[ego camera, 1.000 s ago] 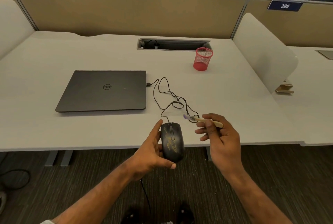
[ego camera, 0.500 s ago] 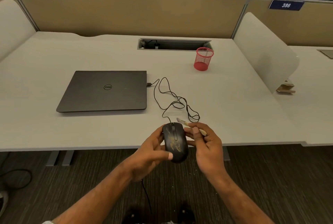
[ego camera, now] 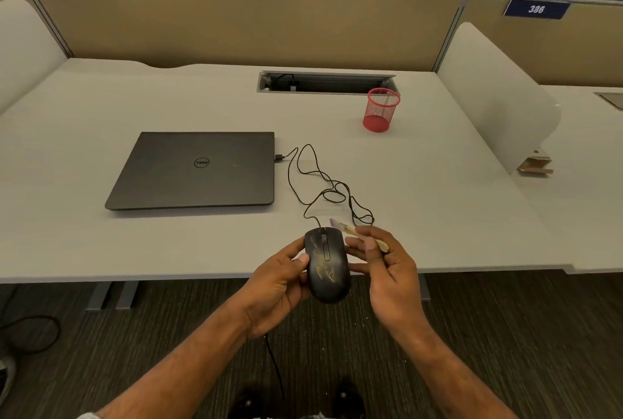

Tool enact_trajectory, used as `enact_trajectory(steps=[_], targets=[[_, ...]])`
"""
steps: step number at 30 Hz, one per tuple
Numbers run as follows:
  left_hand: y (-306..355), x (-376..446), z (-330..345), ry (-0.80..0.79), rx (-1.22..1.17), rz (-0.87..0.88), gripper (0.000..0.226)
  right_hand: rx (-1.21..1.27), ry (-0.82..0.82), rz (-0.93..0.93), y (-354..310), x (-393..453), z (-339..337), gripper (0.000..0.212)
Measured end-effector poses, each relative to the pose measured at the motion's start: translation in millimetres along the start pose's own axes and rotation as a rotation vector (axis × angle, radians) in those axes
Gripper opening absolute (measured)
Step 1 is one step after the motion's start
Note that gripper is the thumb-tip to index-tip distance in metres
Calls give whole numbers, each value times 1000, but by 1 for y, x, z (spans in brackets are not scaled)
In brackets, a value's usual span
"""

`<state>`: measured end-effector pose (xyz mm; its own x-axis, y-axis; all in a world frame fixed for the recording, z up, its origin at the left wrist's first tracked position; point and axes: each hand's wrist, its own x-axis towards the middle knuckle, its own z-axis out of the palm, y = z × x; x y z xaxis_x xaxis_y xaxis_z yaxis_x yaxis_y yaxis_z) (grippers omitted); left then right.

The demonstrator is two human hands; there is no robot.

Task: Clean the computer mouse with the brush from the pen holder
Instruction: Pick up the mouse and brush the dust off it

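Two hands: both busy at the near edge of the tabletop [ego camera: 101, 250], held just above its lip.
Left hand [ego camera: 279, 284]: your fingers are curled round the left side of the mouse [ego camera: 326, 265], thumb on its top edge. It is lifted clear of the surface, top face up, likely so the smeared yellowish grime faces you for brushing.
Right hand [ego camera: 387, 270]: fingers closed narrow on the brush [ego camera: 357, 233]. The handle is pinched between thumb and forefinger, and the pale bristle tip points far-left, just beside the mouse's far right corner. Whether bristles touch the shell, you cannot tell.
Spare fingers, right: they lie along the mouse's right flank, seemingly steadying it.
Cable [ego camera: 320, 182]: runs in loose loops from the mouse to the closed laptop [ego camera: 195, 169] at left, slack enough to allow the lift.
Pen holder [ego camera: 381, 110]: red mesh, far right, upright, looks empty.
Stage: brush is poised and grime is unswept, so scrubbing looks barely begun.
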<state>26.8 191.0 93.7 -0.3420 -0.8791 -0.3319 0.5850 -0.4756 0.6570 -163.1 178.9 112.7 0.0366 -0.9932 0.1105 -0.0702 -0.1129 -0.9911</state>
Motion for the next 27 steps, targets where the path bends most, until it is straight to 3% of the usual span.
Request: enact_trajectory(steps=[9, 16, 23, 27], targets=[[5, 4, -5, 92, 7, -8, 37, -264, 37, -150, -21, 7, -26, 26], [9, 7, -5, 185, -29, -32, 32, -306, -21, -219, -37, 1, -34, 23], [15, 9, -2, 236, -4, -35, 29, -429, -101, -259, -39, -6, -32, 39], [16, 11, -2, 267, -17, -19, 29, -475, -144, -311, -41, -9, -30, 29]])
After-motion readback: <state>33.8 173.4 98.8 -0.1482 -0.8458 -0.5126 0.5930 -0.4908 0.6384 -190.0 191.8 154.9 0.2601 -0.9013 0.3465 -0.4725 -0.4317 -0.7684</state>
